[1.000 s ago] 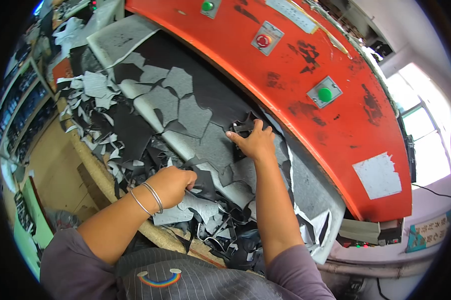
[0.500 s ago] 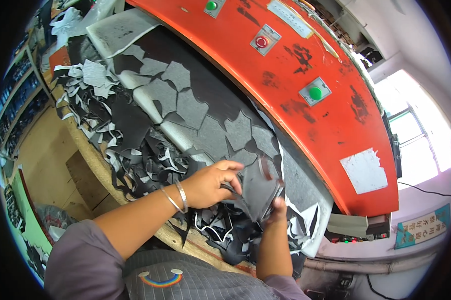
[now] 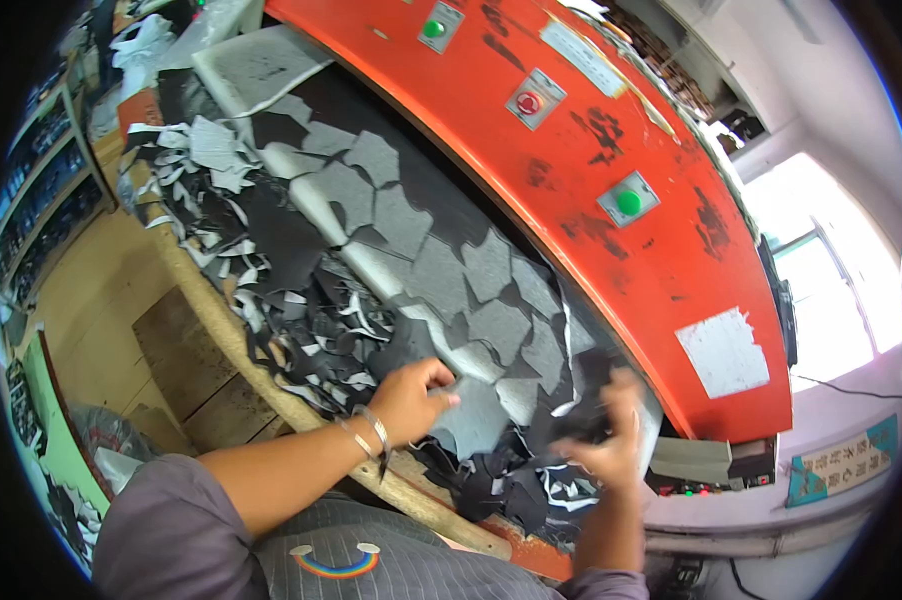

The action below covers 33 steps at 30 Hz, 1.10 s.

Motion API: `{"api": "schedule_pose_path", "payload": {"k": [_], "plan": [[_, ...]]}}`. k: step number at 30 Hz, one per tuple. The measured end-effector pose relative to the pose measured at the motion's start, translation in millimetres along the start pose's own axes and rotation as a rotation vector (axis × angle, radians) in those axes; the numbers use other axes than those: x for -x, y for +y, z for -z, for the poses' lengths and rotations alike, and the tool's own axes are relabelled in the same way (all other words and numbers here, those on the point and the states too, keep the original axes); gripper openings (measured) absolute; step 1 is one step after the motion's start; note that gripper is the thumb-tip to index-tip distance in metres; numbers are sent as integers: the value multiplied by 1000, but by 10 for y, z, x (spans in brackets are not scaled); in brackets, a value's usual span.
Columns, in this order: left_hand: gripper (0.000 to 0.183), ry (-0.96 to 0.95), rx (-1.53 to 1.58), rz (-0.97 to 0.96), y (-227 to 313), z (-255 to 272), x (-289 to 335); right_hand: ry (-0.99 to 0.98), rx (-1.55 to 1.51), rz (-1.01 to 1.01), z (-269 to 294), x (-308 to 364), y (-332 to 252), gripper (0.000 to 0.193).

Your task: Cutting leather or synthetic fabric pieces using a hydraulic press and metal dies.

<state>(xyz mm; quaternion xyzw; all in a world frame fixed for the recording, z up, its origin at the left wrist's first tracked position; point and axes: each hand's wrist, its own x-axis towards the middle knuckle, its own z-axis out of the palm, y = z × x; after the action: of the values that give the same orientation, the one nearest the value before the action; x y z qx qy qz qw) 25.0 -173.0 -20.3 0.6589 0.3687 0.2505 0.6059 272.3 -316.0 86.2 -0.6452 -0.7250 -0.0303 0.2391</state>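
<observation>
My left hand [image 3: 413,402], with bangles at the wrist, hovers over the near edge of the pile. Its fingers are loosely bent, thumb and forefinger apart. Below and beside it is a smooth grey cut piece [image 3: 474,418]; contact between them is unclear. To the right, my right hand [image 3: 611,430] is smeared by motion. A blurred dark scrap [image 3: 583,405] shows between its thumb and fingers. Beyond both hands lies a grey sheet [image 3: 401,222] cut into irregular interlocking shapes, on a pale thick-edged board [image 3: 316,212].
Black and white offcuts [image 3: 271,250] heap along the wooden edge [image 3: 226,345]. A red machine panel [image 3: 571,190] with green and red buttons rises over the board's far side. Shelves [image 3: 46,190] stand at the far left, and a window [image 3: 821,260] is at the right.
My hands have parted: the right moved right, away from the left. The dark grey piece between them is no longer held up there. The view has shifted slightly.
</observation>
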Motion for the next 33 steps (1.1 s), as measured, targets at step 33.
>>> {"api": "schedule_pose_path", "payload": {"k": [33], "plan": [[18,212,174,-487,271,21,150,-251,-557,-285,290,-936,-310,92]]}}
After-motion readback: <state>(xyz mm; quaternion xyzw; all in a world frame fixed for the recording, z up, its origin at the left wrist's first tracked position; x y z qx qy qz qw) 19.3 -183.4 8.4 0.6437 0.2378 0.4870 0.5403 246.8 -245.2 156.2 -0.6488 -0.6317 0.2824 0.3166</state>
